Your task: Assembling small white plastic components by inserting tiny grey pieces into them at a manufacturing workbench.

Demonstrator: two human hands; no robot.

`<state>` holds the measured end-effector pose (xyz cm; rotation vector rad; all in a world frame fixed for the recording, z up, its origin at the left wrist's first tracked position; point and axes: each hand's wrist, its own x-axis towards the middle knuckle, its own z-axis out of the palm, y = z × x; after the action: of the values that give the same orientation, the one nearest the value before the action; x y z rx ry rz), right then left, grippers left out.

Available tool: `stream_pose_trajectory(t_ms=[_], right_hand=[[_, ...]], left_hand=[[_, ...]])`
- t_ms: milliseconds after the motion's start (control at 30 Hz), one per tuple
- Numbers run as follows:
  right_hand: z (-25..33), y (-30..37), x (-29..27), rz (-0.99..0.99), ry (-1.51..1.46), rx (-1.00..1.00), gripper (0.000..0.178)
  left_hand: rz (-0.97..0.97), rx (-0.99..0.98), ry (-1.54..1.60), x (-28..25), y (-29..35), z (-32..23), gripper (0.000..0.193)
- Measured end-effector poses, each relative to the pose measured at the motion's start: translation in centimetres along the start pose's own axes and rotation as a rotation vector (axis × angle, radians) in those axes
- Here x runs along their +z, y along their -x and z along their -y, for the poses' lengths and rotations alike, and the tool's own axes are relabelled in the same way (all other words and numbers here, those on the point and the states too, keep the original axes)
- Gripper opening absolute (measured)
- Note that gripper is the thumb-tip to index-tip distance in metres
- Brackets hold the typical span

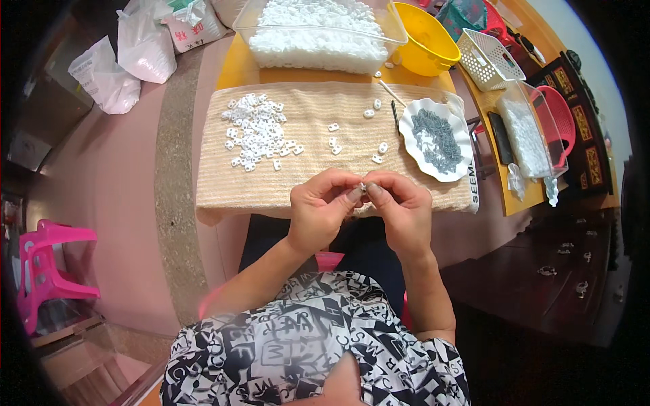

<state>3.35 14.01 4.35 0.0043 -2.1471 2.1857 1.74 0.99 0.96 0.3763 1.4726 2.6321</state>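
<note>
My left hand (318, 208) and my right hand (405, 210) meet over the near edge of a striped beige towel (305, 95). Both are closed, thumbs and forefingers pinching one small pale piece (363, 188), mostly hidden by the fingertips. To the left on the towel lies a heap of small white plastic pieces (254, 128) with holes in them. Beyond my hands sit several loose white pieces (334, 126), some singly and some close together. On the right, a white wavy-rimmed plate (407, 130) holds many small grey parts (440, 139).
A clear tub (318, 62) full of white pieces stands at the back, beside a yellow basin (423, 34). A dark thin stick (395, 116) lies left of the plate. White basket (489, 59) and another clear box (525, 132) stand right; a pink stool (57, 233) is left.
</note>
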Motion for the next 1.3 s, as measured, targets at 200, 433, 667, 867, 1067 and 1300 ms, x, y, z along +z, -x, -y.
stream_pose_trajectory(t_ms=[200,433,667,867,1067,1300], right_hand=[[-1.2,-2.2,-3.2,-0.107,-0.019,0.051,0.022],[-3.3,-4.0,-7.8,-0.374,0.545,-0.034,0.02],[-5.3,-8.0,-4.8,-0.125,1.007,-0.369,0.012],[-6.0,-8.5,-4.1,-0.015,1.302,-0.239,0.006],[-1.7,-5.1,-4.1,-0.015,0.118,0.143,0.007],[0.2,-1.2,-3.8,0.101,-0.455,0.18,0.02]], left_hand=[[-0.081,0.007,0.089,-3.1,-2.4,1.3,0.02],[-0.096,-0.012,0.256,-6.6,-4.5,1.0,0.016],[-0.094,-0.19,0.339,-6.5,-4.3,2.0,0.011],[-0.072,-0.214,0.288,-5.2,-3.9,1.2,0.011],[0.016,-0.257,0.255,-3.9,-3.0,1.1,0.01],[0.043,-0.348,0.291,-1.2,-1.1,-1.2,0.012]])
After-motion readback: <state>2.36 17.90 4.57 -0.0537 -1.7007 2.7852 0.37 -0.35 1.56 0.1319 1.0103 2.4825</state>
